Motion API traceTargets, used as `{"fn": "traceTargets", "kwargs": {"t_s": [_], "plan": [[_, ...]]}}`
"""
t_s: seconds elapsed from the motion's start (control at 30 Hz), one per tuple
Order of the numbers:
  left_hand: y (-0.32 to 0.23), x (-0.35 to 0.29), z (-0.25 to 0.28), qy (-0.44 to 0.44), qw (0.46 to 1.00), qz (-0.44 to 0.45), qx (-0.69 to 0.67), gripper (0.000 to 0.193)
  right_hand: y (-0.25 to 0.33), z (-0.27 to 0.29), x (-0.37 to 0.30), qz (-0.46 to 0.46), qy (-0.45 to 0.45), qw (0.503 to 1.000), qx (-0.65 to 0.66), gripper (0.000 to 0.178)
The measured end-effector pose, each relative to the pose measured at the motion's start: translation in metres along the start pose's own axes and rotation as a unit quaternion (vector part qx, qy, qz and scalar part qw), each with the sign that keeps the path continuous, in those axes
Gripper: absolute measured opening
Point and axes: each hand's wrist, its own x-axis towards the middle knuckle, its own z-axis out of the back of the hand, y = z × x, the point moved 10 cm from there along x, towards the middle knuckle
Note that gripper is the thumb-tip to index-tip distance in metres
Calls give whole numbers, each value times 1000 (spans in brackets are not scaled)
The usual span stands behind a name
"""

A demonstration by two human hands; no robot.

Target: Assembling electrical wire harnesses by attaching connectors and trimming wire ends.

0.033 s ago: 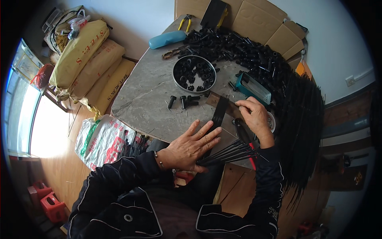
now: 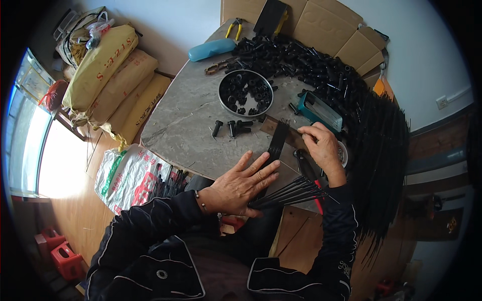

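My left hand (image 2: 238, 183) lies with its fingers spread on the near end of a row of thin black rods (image 2: 278, 138), set side by side. Their thin tips stick out at the far end. From under this hand a loose fan of more black rods (image 2: 293, 193) reaches to the right. My right hand (image 2: 323, 145) is closed in a pinch just right of the row; what its fingertips hold is too small to make out. Beneath its fingers lies a flat brown plate (image 2: 269, 124). Pliers with red handles (image 2: 306, 168) rest between the two hands.
Beyond the hands stands a round tin (image 2: 221, 98) of small black parts. Black bolts (image 2: 217, 128) lie nearby. A teal box (image 2: 306, 103), a large heap of black fittings (image 2: 301, 60) and a long rod bundle (image 2: 379, 155) line the right. A blue case (image 2: 211, 49) sits far left.
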Motion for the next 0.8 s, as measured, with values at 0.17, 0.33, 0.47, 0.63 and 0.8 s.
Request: {"fn": "traceTargets", "kwargs": {"t_s": [0.17, 0.33, 0.47, 0.63, 0.8], "plan": [[0, -1, 0, -2, 1000, -1, -3, 104, -4, 0, 0, -42, 14, 999, -5, 13], [1, -1, -1, 4, 1000, 3, -3, 104, -2, -1, 0, -31, 6, 1000, 1, 13], [1, -1, -2, 7, 1000, 3, -4, 104, -1, 0, -1, -42, 9, 999, -11, 13], [1, -1, -3, 9, 1000, 5, -5, 104, 4, 0, 0, -22, 1, 1000, -9, 13], [1, -2, -1, 9, 1000, 5, 2, 105, 2, -1, 6, 14, -6, 1000, -14, 12]]}}
